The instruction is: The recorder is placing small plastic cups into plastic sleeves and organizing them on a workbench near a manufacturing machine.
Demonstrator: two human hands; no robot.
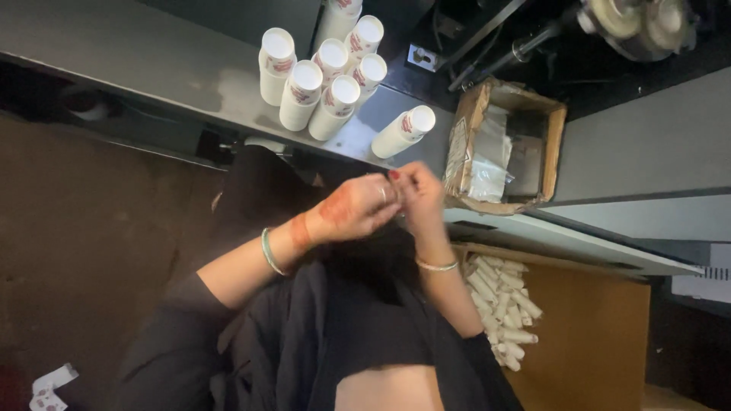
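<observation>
The two hands meet just in front of the grey worktop (pixel 175 65) edge, fingertips pressed together. The left hand (pixel 354 207) is curled nearly closed, its fingers bent toward the right hand (pixel 417 194), which is pinched in the same way. Something small may be caught between the fingertips, but it is hidden, so what they hold cannot be told. The left wrist carries a green bangle (pixel 268 251) and the right wrist a thin pale bracelet (pixel 436 266); both forearms rise from black sleeves.

On the worktop, just beyond the hands, a single white paper cup (pixel 403 132) lies tilted on its side. Farther back on the worktop, to the left of that cup, a cluster of the same cups (pixel 320 72) stands packed together. At the worktop's right end, close beside the right hand, sits an open cardboard box (pixel 554 144) with clear plastic bags inside. Below the worktop, under the right forearm, a larger brown carton (pixel 594 335) holds a heap of white rolled pieces (pixel 502 304). Well left of the worktop, low on the dark floor, lies a scrap of white paper (pixel 49 387).
</observation>
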